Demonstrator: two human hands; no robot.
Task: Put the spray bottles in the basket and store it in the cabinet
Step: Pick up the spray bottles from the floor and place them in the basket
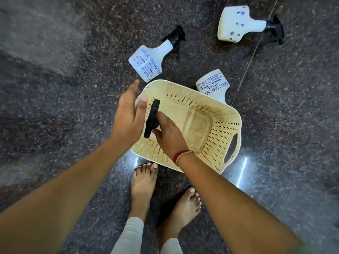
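Note:
A cream perforated basket (216,136) with handle slots sits on the dark speckled floor. Over its left side my right hand (170,136) grips the black trigger head of a spray bottle (151,119); the bottle's body is hidden beneath the hand. My left hand (128,114) is open beside the basket's left rim, fingers stretched forward. A white labelled spray bottle (146,61) lies on the floor just beyond the basket. A second labelled bottle (212,85) sits partly behind the far rim. A third white bottle with blue flowers (238,24) lies farther back right.
My bare feet (145,184) stand on the polished granite floor directly in front of the basket. A thin floor joint (255,50) runs diagonally at the right. Bright light reflections show on the floor near the basket's near corner.

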